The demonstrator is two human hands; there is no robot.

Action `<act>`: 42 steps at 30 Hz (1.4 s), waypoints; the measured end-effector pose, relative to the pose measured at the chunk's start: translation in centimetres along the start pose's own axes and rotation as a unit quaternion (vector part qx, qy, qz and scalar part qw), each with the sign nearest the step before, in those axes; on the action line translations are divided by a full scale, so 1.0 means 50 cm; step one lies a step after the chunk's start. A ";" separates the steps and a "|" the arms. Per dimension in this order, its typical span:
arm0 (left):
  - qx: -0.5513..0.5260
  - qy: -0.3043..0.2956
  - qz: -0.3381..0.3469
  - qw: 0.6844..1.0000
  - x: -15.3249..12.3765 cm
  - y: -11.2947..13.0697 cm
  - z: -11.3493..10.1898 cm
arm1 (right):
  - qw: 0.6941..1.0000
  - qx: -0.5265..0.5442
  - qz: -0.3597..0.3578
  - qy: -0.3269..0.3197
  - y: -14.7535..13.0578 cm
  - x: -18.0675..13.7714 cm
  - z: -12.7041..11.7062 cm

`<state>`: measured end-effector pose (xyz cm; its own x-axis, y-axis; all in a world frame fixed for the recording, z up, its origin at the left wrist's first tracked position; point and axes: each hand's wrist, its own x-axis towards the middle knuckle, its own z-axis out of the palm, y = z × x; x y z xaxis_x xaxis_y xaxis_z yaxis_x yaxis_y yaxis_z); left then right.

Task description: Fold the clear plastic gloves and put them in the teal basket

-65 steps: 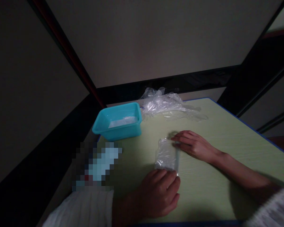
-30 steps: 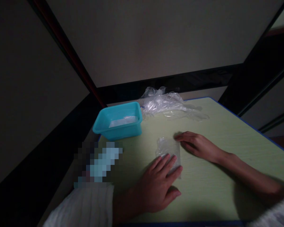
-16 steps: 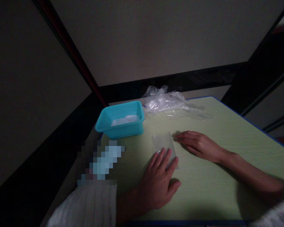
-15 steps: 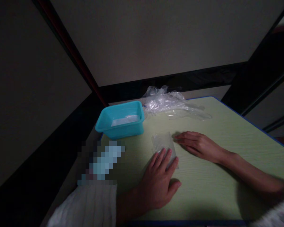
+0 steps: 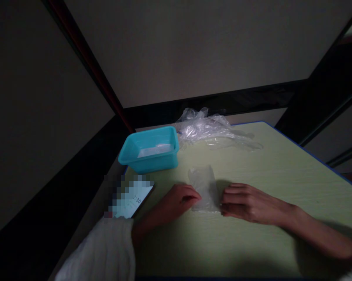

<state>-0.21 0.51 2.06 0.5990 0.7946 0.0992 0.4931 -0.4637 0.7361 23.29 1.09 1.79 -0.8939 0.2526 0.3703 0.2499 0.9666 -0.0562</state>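
Plastic film (image 5: 207, 186) lies on the tabletop (image 5: 252, 249) between my left hand (image 5: 180, 201), fingertips together at its edge, and my right hand (image 5: 248, 203), curled beside its corner, grip unclear; light pressure should limit creasing.

Overall level: dim. The pale table (image 5: 275, 164) is moderately lit; the left wall (image 5: 32, 117) falls to near-dark. I note soft shadows beside my right hand (image 5: 243, 203) and below my right forearm (image 5: 310, 226). Small highlights show on the crumpled plastic (image 5: 205, 127). The phone (image 5: 139, 199) has a lit screen, partly masked by mosaic blocks. Detail on the clear film (image 5: 205, 185) is soft. Light source: out of view.
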 end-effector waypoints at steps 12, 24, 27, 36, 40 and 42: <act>0.014 -0.061 0.003 0.998 -0.003 -0.024 0.007 | 0.998 -0.052 -0.021 -0.006 -0.007 0.000 0.009; 0.040 -0.059 0.017 0.997 -0.003 -0.019 0.007 | 0.998 -0.047 -0.024 0.013 -0.020 0.004 0.015; 0.055 -0.063 0.028 0.996 -0.006 -0.017 0.007 | 0.997 -0.065 -0.027 0.026 -0.015 0.003 0.017; 0.267 -0.034 0.082 0.959 -0.009 -0.006 0.044 | 0.997 -0.025 0.031 0.064 -0.011 0.007 0.014; 0.327 -0.036 0.094 0.940 -0.006 0.004 0.052 | 0.998 0.001 0.039 0.052 -0.008 0.003 0.011; 0.337 -0.038 0.094 0.936 -0.005 0.007 0.051 | 0.999 -0.003 0.020 0.039 -0.006 0.000 0.012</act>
<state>1.41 -0.86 0.56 0.7461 0.6552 0.1184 0.6447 -0.7554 0.1171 22.99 0.85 1.26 -0.8510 0.2869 0.4398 0.2875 0.9554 -0.0669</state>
